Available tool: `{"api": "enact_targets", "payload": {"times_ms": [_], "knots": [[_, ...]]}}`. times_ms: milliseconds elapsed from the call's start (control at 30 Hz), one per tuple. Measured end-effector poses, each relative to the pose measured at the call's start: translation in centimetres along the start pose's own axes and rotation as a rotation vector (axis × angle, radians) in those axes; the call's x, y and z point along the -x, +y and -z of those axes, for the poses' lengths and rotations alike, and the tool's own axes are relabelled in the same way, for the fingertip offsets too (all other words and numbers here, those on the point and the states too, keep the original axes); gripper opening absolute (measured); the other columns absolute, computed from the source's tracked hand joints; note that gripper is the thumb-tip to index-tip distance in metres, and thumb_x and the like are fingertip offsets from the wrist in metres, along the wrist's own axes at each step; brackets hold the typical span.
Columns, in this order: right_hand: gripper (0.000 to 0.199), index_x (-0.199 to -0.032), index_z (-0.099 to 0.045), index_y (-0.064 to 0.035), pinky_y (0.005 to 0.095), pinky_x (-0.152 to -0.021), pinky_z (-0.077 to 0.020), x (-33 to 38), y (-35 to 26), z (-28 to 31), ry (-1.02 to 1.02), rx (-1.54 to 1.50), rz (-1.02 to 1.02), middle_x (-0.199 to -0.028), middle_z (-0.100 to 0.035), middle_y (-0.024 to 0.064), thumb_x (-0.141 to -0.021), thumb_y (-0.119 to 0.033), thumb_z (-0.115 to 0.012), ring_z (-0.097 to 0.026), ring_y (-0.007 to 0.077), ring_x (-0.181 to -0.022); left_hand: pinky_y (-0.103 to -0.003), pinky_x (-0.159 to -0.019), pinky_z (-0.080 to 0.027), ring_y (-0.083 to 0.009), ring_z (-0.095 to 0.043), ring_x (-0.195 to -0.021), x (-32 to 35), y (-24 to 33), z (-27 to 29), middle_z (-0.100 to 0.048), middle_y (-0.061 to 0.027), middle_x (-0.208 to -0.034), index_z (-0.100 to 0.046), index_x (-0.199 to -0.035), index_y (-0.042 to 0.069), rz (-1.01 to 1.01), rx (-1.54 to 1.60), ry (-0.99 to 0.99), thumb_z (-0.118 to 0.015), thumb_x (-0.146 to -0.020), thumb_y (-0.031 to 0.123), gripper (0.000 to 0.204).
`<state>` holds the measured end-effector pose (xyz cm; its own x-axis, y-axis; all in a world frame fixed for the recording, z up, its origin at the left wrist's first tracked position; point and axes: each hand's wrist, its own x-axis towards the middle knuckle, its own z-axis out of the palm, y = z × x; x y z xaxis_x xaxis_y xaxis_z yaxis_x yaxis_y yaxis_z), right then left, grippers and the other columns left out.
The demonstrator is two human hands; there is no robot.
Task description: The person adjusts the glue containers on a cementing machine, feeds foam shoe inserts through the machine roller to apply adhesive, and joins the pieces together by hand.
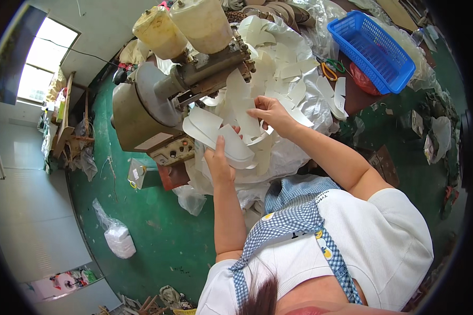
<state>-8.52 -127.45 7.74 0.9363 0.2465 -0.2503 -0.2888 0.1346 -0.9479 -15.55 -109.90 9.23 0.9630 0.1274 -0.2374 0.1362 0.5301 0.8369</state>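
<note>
Apparently mid-handling, piece by piece, the left hand (220, 163) clasps flat, curved white sheets (206, 125) while the right hand (274, 115) alongside pinches a long, whitish strip (239, 97), needing gentle control next.

Printed on the white shirt (373, 236), by the blue checked apron (291, 219): a small line of dark lettering (322, 196), slanted and blurred. Lower on the same shirt, along the apron's edge: larger black lettering (296, 236), partly covered. Stuck on the machine (165, 86), low on its body: a pale rectangular label (153, 142), illegible at this size.
</note>
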Motion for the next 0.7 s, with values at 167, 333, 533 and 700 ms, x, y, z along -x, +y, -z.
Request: {"api": "enact_targets", "payload": {"times_ms": [167, 333, 533, 700], "knots": [[0.02, -0.094, -0.059, -0.0035, 0.0226, -0.047, -0.0402, -5.6, -0.4, 0.8, 0.011, -0.108, -0.071, -0.077, -0.059, 0.002, -0.084, -0.02, -0.064, -0.053, 0.0088, -0.059, -0.033, -0.084, -0.05, -0.0219, -0.061, -0.097, -1.4, -0.7, 0.6, -0.06, -0.0138, -0.111, -0.051, -0.118, -0.006, -0.042, -0.188, 0.177, -0.064, -0.082, 0.004, 0.04], [0.042, -0.1, -0.061, -0.0027, 0.0251, -0.049, -0.0429, -4.0, -1.5, -1.8, 0.099, -0.004, -0.255, -0.079, -0.062, 0.0056, -0.083, -0.04, -0.064, -0.057, 0.0118, -0.066, -0.032, -0.084, -0.049, -0.0194, -0.06, -0.095, -2.3, -1.6, 0.8, -0.061, -0.0102, -0.11, -0.054, -0.117, -0.003, -0.076, -0.1, 0.226, -0.072, -0.075, 0.0, 0.046], [0.026, -0.098, -0.063, -0.0015, 0.0205, -0.051, -0.0414, 1.1, 1.4, -3.0, -0.13, 0.119, 0.051, -0.072, -0.06, -0.0014, -0.086, -0.025, -0.064, -0.053, 0.0049, -0.061, -0.032, -0.087, -0.048, -0.022, -0.06, -0.097, -1.9, -0.4, 0.8, -0.06, -0.0137, -0.109, -0.05, -0.12, -0.004, -0.011, -0.165, 0.183, -0.064, -0.085, 0.01, 0.041], [0.022, -0.099, -0.063, 0.0022, 0.0211, -0.052, -0.0431, 0.2, -0.6, -3.0, -0.07, 0.118, 0.122, -0.072, -0.061, -0.0006, -0.086, -0.016, -0.062, -0.051, 0.0053, -0.058, -0.043, -0.099, -0.043, -0.0314, -0.054, -0.113, -0.4, 1.2, 3.6, -0.048, -0.0236, -0.126, -0.025, -0.134, -0.009, -0.013, 0.181, -0.019, -0.043, -0.093, 0.007, 0.048]]}}
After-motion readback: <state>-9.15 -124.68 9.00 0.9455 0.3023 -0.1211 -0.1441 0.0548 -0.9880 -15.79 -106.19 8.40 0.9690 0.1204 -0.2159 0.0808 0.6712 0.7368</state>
